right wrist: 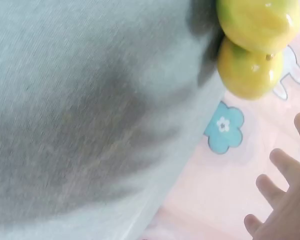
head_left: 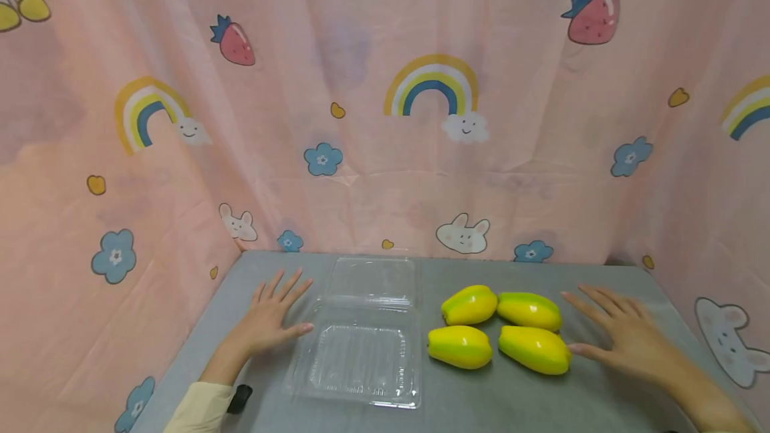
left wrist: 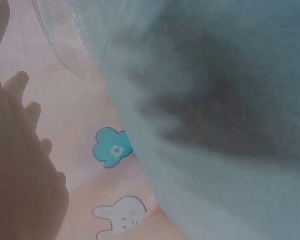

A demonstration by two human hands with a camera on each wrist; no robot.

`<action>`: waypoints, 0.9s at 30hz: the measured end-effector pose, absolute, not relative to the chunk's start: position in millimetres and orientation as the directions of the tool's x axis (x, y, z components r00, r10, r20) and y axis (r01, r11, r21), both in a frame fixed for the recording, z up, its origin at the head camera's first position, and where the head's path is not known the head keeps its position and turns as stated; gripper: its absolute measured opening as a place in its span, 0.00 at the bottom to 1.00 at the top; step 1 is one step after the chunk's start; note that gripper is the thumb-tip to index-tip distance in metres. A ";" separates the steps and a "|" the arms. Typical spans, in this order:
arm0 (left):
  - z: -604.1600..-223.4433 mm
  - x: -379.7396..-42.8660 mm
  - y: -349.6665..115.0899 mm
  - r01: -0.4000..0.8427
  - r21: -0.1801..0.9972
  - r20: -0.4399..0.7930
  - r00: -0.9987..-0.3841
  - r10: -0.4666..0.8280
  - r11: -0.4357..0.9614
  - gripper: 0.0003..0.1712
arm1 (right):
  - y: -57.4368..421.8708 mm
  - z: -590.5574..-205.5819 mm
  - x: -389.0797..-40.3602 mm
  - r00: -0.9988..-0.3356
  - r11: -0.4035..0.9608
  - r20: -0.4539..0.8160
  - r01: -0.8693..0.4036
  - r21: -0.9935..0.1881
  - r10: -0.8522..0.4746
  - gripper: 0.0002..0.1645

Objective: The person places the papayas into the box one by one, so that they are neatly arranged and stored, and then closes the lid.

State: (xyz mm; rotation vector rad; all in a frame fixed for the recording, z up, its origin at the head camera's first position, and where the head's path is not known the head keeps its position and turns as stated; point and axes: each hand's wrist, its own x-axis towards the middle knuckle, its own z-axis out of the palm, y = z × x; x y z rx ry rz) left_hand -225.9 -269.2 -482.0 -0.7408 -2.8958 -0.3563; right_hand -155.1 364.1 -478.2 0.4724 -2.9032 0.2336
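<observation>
A clear plastic clamshell box (head_left: 363,353) lies on the grey table with its lid (head_left: 373,280) folded back, away from me. Several yellow-green mangoes or papayas, glossy and plump, sit to its right in two rows: one fruit (head_left: 470,305) at the back left, another (head_left: 529,311) at the back right, then one (head_left: 460,347) and one (head_left: 534,350) in front. Left of the box my left hand (head_left: 269,323) hovers with fingers spread, holding nothing. My right hand (head_left: 625,339) is spread likewise beside the right-hand fruits, its thumb close to the front one.
A grey cloth-covered table (head_left: 481,403) carries everything. Pink printed curtain (head_left: 361,206) stands behind it and along both sides. A dark band (head_left: 240,399) shows at my left wrist, by the cream sleeve (head_left: 201,407).
</observation>
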 end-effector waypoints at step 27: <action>-488.7 -188.4 -275.4 0.522 0.471 0.246 -0.852 0.462 0.711 0.34 | 292.0 -463.5 -155.0 -0.917 0.902 0.180 -0.387 -0.194 -0.355 0.45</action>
